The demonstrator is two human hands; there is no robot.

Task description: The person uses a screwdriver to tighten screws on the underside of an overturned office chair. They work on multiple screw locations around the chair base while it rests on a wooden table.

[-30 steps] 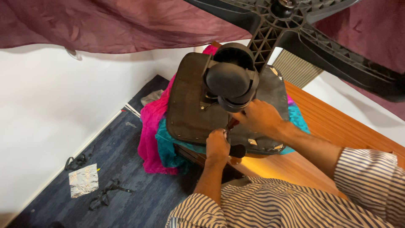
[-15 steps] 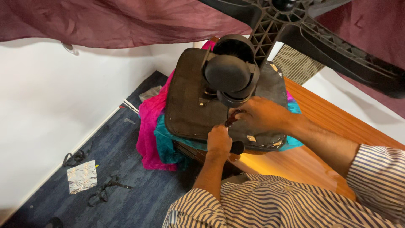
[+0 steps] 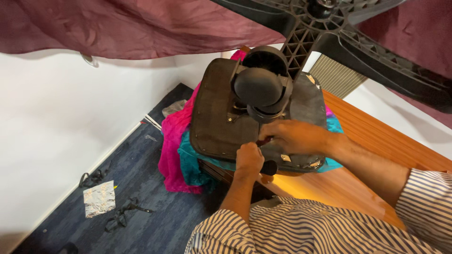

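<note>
An upturned office chair seat [image 3: 216, 117], dark and flat, lies on pink and teal cloth [image 3: 176, 141] over a wooden table. Its black star base [image 3: 358, 42] and a caster wheel [image 3: 259, 87] stick up toward me. My left hand [image 3: 248, 160] is closed around a tool with a black handle [image 3: 269, 167] at the seat's near edge. My right hand [image 3: 294, 136] rests on the seat underside just beside it, fingers pinched at the tool's reddish shaft near the seat mechanism. What the tool tip touches is hidden by my fingers.
The wooden table [image 3: 376, 146] extends to the right. A dark blue carpet [image 3: 141, 207] below holds a crumpled foil piece [image 3: 99, 198] and black straps [image 3: 120, 216]. White wall [image 3: 56, 122] at left, maroon curtain [image 3: 117, 23] above.
The view has shifted slightly. My hands stay at the same spot on the seat underside, my right hand having slid a little lower toward my left.
</note>
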